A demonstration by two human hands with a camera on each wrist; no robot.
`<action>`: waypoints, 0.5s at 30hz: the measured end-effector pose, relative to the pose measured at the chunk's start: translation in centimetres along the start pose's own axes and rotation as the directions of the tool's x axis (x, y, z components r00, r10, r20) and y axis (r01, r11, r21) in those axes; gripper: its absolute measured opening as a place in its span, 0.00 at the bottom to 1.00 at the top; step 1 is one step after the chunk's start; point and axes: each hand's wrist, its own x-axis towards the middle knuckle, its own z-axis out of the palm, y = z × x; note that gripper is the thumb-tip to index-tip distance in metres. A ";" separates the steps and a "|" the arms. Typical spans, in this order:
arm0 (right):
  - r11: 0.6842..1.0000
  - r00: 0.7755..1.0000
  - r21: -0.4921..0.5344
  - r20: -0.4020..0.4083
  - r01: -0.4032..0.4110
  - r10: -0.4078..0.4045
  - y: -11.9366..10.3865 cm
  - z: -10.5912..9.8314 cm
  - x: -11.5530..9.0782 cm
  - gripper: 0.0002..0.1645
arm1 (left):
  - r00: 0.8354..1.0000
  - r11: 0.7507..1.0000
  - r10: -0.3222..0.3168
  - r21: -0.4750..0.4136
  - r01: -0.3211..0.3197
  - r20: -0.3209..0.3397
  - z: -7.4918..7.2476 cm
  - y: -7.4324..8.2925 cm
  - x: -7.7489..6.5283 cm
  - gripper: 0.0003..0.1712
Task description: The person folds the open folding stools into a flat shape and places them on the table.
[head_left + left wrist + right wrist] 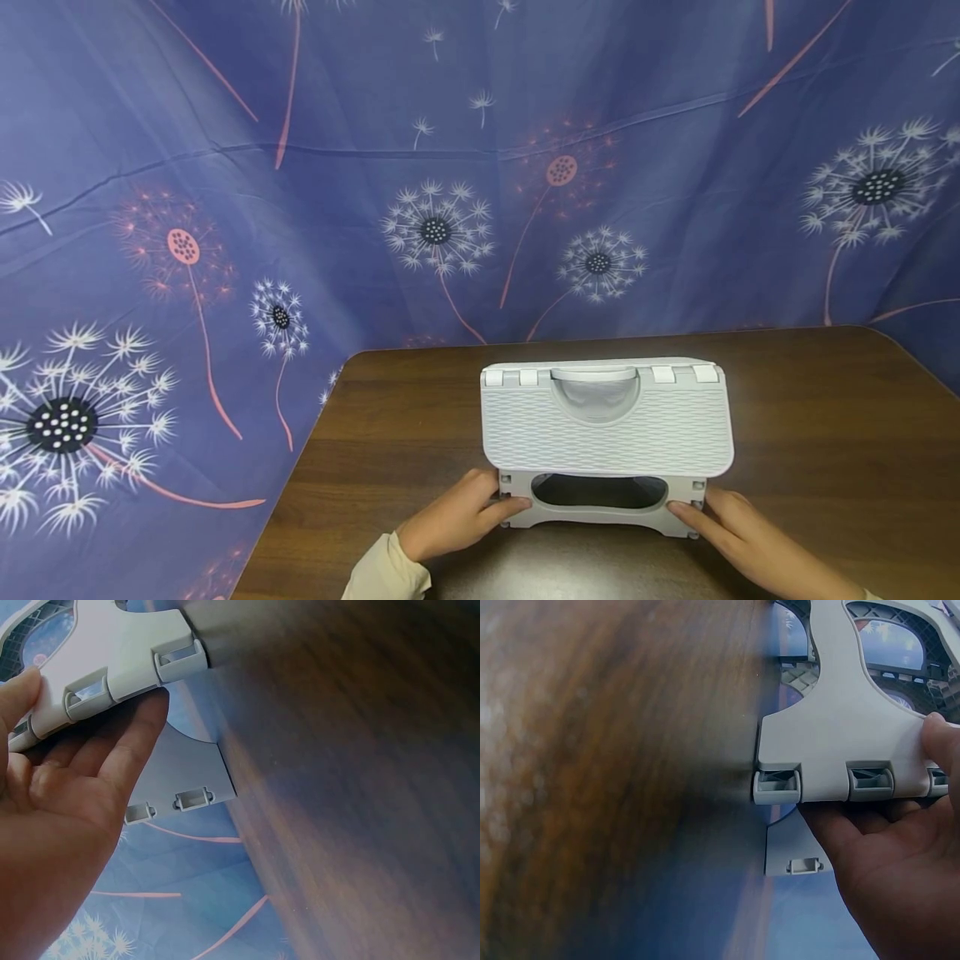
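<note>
A pale grey plastic folding step stool (607, 446) stands opened out on the table, its ribbed top tilted toward me in the head view. My left hand (459, 518) grips the left edge of the front leg panel (600, 515), thumb on its face and fingers behind. On the opposite edge, my right hand (742, 529) holds the same panel, thumb by the oval cutout. Both wrist views show hinge slots along the panel's edges. Behind it, the rear leg panel (180, 769) stands apart, its lower edge at the tabletop.
The dark brown wooden table (390, 442) has rounded back corners. A blue cloth (337, 225) with dandelion prints hangs behind it and along its left side. The stool's top has a half-round carry-handle opening (597, 398) at its far edge.
</note>
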 end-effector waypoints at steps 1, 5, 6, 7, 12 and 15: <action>1.000 1.000 0.001 0.001 0.000 0.000 0.0 0.0 0.0 0.15 | 1.000 1.000 -0.001 -0.003 0.001 0.002 0.0 0.0 0.0 0.21; 1.000 1.000 -0.017 -0.009 -0.003 0.003 0.0 0.0 0.0 0.16 | 1.000 1.000 -0.005 -0.014 0.006 0.004 0.1 0.0 0.0 0.21; 1.000 1.000 -0.022 -0.010 -0.006 0.006 0.0 0.0 0.0 0.16 | 1.000 1.000 -0.005 -0.014 0.005 0.003 0.0 0.0 0.0 0.21; 1.000 1.000 -0.027 -0.013 -0.015 0.014 -0.1 0.0 0.0 0.16 | 1.000 1.000 -0.004 -0.012 0.004 0.001 0.0 0.0 0.0 0.21; 0.999 1.000 -0.028 -0.010 -0.028 0.028 -0.2 -0.1 0.0 0.16 | 1.000 1.000 0.006 -0.001 -0.006 0.000 0.0 0.0 0.0 0.22; 0.999 1.000 -0.027 -0.013 -0.024 0.024 -0.2 0.0 0.0 0.16 | 1.000 1.000 0.008 -0.001 -0.008 0.000 0.0 0.0 0.0 0.21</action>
